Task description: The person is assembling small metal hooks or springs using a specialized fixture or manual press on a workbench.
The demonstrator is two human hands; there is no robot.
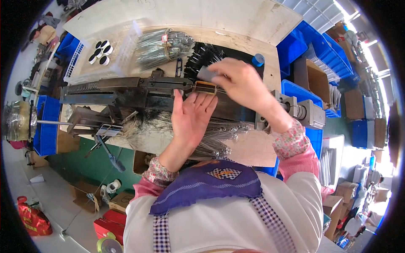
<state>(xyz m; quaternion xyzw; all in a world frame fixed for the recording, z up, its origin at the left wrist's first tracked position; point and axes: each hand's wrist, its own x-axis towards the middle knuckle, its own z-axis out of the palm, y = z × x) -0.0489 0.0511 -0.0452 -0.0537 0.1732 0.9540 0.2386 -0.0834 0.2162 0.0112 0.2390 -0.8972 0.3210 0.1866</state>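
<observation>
Bench (255,152): mid-frame, carrying the metal machine (122,83).
Right hand (242,80): fingers clamped on the grey piece (205,75); light grip advisable.
Left hand (192,118): palm up, thumb apart from fingers; best held steady.
Small block (205,87): frame centre, by left fingertips.
Grey piece: just above block; best guided squarely.

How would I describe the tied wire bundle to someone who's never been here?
Start at the pale wooden workbench, beyond its long dark metal machine. Just right of the clear plastic crate lies the bundle of thin silvery wires. Unlike the looser wires nearer the purple apron, it is tied round and carries a small tag.
</observation>
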